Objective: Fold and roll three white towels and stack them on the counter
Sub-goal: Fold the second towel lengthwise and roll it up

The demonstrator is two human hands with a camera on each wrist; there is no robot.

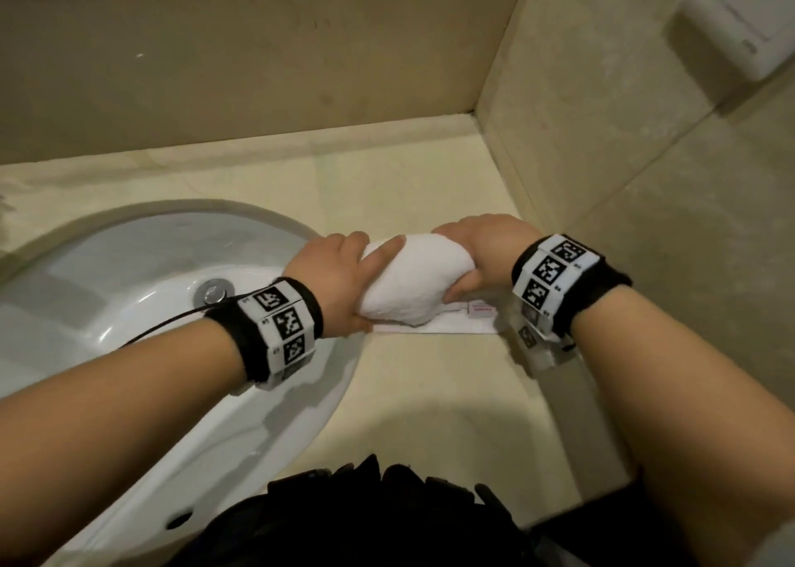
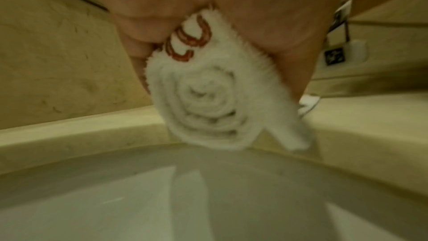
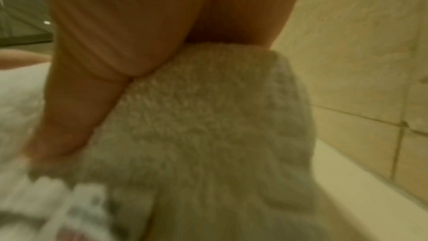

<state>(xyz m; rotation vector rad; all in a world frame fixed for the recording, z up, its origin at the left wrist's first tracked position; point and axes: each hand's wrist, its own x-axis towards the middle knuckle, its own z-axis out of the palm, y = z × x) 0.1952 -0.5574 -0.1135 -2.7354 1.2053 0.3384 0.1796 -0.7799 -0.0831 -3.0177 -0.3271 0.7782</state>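
**Both my hands are around one rolled white towel**

I have a white towel (image 1: 408, 282) on the counter (image 1: 430, 394), just beside the sink (image 1: 129, 274). Most of it is a fat roll. A flat bit of it sticks out under the roll, toward me, and lies on the counter. A small tag (image 1: 481, 310) shows on that flat bit.

My left hand (image 1: 340, 278) holds the left end of the roll. My fingers go over the top and my thumb (image 1: 383, 253) lies along the roll. In the left wrist view I see the end of the roll as a swirl, with some red stitching (image 2: 190, 39) near my fingers.

My right hand (image 1: 482, 257) holds the right end. My fingers curl over the top and my thumb tucks under the front. The right wrist view is blurry, but my hand is pressed on the fluffy towel.

The roll sits near the corner where the two tan walls (image 1: 602, 136) meet. The sink is white with a silver drain (image 1: 214, 292). I wear a black band (image 1: 279, 330) with square marks on each wrist. A white box (image 1: 731, 29) hangs on the right wall.
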